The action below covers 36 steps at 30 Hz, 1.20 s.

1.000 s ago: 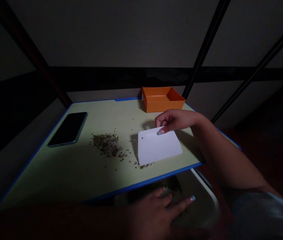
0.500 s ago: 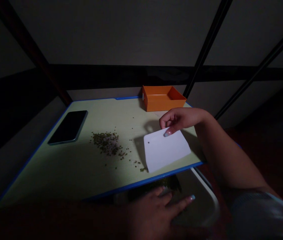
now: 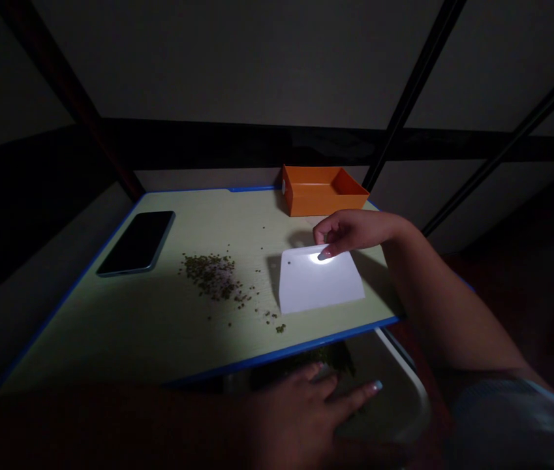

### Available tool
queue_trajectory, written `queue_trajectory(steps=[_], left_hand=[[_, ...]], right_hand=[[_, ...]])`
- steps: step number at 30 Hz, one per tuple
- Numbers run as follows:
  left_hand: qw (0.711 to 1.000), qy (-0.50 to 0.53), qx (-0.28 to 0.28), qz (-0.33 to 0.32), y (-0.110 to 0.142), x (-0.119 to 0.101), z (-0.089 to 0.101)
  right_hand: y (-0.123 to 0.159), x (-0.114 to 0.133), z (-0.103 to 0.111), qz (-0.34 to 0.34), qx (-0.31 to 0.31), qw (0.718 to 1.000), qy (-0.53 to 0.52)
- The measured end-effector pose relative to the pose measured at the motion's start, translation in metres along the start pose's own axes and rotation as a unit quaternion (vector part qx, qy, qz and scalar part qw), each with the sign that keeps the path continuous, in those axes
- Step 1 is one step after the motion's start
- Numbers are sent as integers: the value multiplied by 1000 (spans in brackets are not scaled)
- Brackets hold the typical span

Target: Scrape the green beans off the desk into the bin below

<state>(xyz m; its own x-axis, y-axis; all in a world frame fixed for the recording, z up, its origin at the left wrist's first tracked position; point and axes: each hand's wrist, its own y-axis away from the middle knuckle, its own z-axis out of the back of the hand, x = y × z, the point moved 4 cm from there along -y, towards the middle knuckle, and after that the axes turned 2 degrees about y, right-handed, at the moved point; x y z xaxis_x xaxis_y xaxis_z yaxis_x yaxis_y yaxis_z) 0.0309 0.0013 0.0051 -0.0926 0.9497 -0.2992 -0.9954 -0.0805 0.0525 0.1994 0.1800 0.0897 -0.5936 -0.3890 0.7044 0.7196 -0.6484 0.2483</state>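
Observation:
My right hand (image 3: 355,232) pinches the top edge of a white flat scraper (image 3: 318,284) with a small hole near one corner. Thumb in front and fingers behind, it holds the scraper tilted over the table (image 3: 124,333), its lower edge near the front rim. Left of the scraper lies a loose pile of small greenish-brown grains (image 3: 211,277) mixed with whitish bits. A few stray grains (image 3: 280,328) lie just below the scraper's left corner. My left hand (image 3: 301,411), in shadow with fingers spread, is below the table edge, over a white-rimmed tub (image 3: 418,391) with dark green contents.
An orange open box (image 3: 325,196) stands at the back right of the table. A phone (image 3: 137,243) with a dark screen lies at the left. The table has a blue rim (image 3: 281,356), and panelled doors (image 3: 242,65) rise behind it.
The scraper's lower edge has shifted up, away from the front rim, and its face now catches a bright glare. The left hand has stayed nearly still.

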Motion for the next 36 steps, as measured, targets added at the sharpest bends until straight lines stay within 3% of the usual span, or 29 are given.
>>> queue_trajectory(steps=[10, 22, 29, 36], left_hand=[[1000, -7, 15, -5, -2, -1, -2], [1000, -8, -8, -11, -1, 0, -2], [999, 27, -24, -22, 2, 1, -7], [999, 38, -3, -21, 2, 2, -6]], right_hand=[[-1, 9, -16, 22, 69, 996, -44], [3, -1, 0, -13, 5, 998, 54], [1, -6, 0, -24, 12, 998, 63], [1, -15, 8, 0, -9, 999, 47]])
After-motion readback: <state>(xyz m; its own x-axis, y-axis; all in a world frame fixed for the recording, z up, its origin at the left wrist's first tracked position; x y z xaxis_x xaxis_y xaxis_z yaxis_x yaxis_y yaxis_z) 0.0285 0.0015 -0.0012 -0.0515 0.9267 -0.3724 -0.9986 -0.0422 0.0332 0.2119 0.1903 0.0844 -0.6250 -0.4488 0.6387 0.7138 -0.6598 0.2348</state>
